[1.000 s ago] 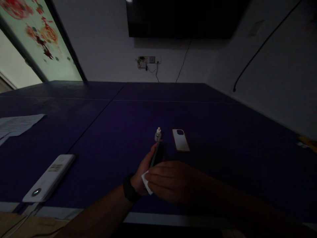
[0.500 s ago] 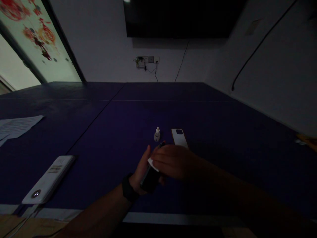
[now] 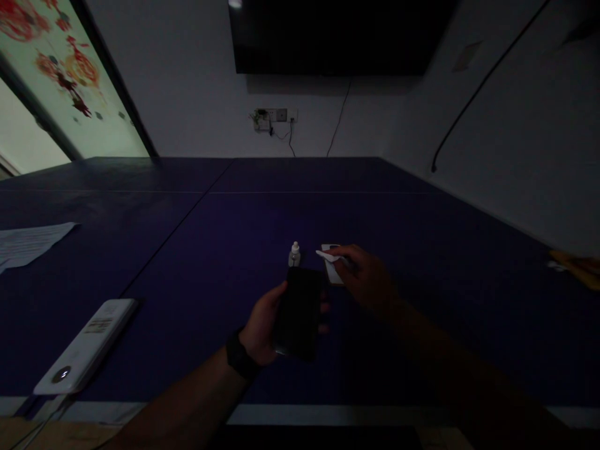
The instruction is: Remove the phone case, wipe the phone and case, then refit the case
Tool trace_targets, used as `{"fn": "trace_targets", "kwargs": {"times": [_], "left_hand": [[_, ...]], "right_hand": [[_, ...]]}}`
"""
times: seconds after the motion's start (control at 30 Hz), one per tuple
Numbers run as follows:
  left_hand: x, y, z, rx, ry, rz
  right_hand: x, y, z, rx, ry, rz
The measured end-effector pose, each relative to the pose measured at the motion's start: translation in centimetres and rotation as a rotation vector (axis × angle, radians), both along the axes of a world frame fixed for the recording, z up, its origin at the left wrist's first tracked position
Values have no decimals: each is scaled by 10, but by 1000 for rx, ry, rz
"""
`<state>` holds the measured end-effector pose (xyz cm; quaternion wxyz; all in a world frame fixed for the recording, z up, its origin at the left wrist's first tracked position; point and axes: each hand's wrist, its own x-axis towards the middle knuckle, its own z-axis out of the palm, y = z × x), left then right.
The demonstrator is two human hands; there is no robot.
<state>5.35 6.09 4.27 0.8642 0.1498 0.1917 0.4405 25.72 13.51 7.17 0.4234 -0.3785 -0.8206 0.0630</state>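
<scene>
A dark phone (image 3: 299,314) rests in my left hand (image 3: 264,322), its black face turned up and my fingers wrapped round its edges. My right hand (image 3: 368,278) is off to the right of it, pinching a small white cloth or tissue (image 3: 328,255). Below that hand a white phone case (image 3: 334,274) lies on the table, partly covered by the fingers; whether a phone is inside it I cannot tell. Just beyond the dark phone stands a small clear dropper bottle (image 3: 294,255) with a white cap, upright.
A white power bank (image 3: 87,347) with cables lies at the left of the blue table (image 3: 244,231). Printed papers (image 3: 35,242) are further left. At the far right edge is a yellow item (image 3: 579,265). A dark screen (image 3: 328,37) hangs on the wall.
My right hand has lifted the white cloth off the phone and moved right, over the white case. The dark phone now shows its whole face in my left hand.
</scene>
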Motion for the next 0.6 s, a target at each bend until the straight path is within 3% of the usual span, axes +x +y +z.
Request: {"fn": "trace_targets", "kwargs": {"times": [0.17, 0.3, 0.47, 0.53, 0.6], "left_hand": [[-4, 6, -1, -75, 71, 58], [-5, 8, -3, -134, 27, 117], [-7, 3, -4, -150, -31, -49], [-5, 2, -3, -161, -87, -66], [-3, 3, -1, -169, -135, -23]], "right_hand": [[-13, -17, -18, 235, 12, 160], [-21, -42, -19, 390, -39, 316], [-16, -73, -8, 443, -211, 575], [-13, -69, -2, 455, -251, 573], [-11, -55, 3, 490, -246, 477]]}}
